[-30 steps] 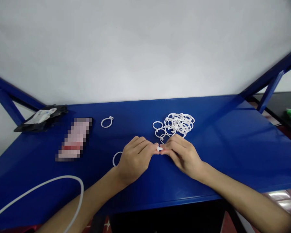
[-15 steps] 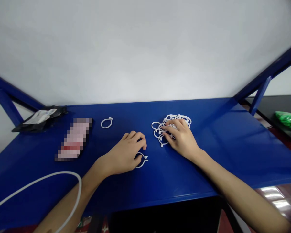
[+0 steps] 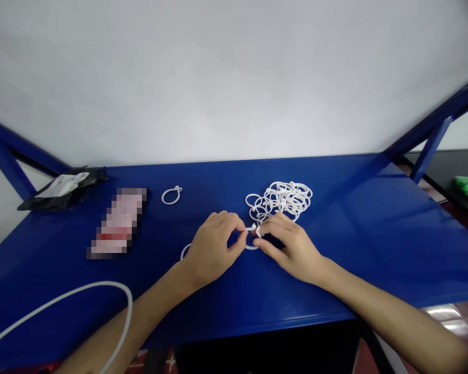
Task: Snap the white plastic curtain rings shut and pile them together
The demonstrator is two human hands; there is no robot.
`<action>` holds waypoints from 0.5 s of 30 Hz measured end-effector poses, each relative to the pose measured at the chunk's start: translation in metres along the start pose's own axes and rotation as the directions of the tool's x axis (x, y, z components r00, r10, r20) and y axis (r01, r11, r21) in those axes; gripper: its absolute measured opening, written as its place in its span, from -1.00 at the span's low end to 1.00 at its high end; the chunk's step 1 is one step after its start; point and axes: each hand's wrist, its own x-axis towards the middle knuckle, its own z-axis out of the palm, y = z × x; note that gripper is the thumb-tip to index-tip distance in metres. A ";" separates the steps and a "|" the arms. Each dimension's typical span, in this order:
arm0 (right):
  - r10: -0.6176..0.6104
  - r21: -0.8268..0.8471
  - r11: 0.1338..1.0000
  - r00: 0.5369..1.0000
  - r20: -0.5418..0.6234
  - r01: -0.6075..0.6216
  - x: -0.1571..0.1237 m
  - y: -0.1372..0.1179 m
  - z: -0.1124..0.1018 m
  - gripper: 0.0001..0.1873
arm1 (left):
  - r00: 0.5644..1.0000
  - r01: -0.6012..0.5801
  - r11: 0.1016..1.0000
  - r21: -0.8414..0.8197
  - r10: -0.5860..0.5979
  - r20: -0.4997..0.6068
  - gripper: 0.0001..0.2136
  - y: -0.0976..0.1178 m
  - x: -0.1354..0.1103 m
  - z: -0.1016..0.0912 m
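In the head view, my left hand (image 3: 218, 244) and my right hand (image 3: 288, 241) meet over the blue table. Between them is a white plastic ring (image 3: 251, 248) with a small clasp end, gripped from both sides by thumb and fingers. My fingers hide part of this ring. Just beyond my right hand lies a tangled pile of similar white rings (image 3: 286, 195). Another white ring (image 3: 184, 251) shows partly from behind my left hand. Farther back on the left, a single ring (image 3: 170, 196) with a small loop lies by itself.
On the left of the blue table (image 3: 335, 208) are a pixelated pink object (image 3: 119, 221) and a black plastic package (image 3: 62, 188) with a white label. A white cable (image 3: 62, 298) loops over my left forearm. Blue frame bars rise at both sides; a grey wall stands behind.
My right hand has come back from the pile toward my left hand, and both now grip a ring. The ring formerly near my left fingertips now appears farther left, behind that hand.
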 end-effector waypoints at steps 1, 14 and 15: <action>0.027 0.049 0.998 1.000 -0.009 -0.026 0.000 -0.001 0.001 -0.88 | 1.000 -0.005 1.000 -0.009 0.005 -0.017 -0.94 0.002 -0.001 0.001; 0.071 0.211 0.976 0.995 -0.068 -0.055 -0.003 0.001 0.001 -0.90 | 0.988 -0.153 0.988 -0.020 0.152 -0.036 -0.89 0.010 -0.004 0.002; 0.041 0.194 0.981 0.997 -0.067 -0.027 -0.004 0.000 0.002 -0.90 | 0.981 -0.188 0.982 0.012 0.188 -0.055 -0.86 0.010 -0.005 0.004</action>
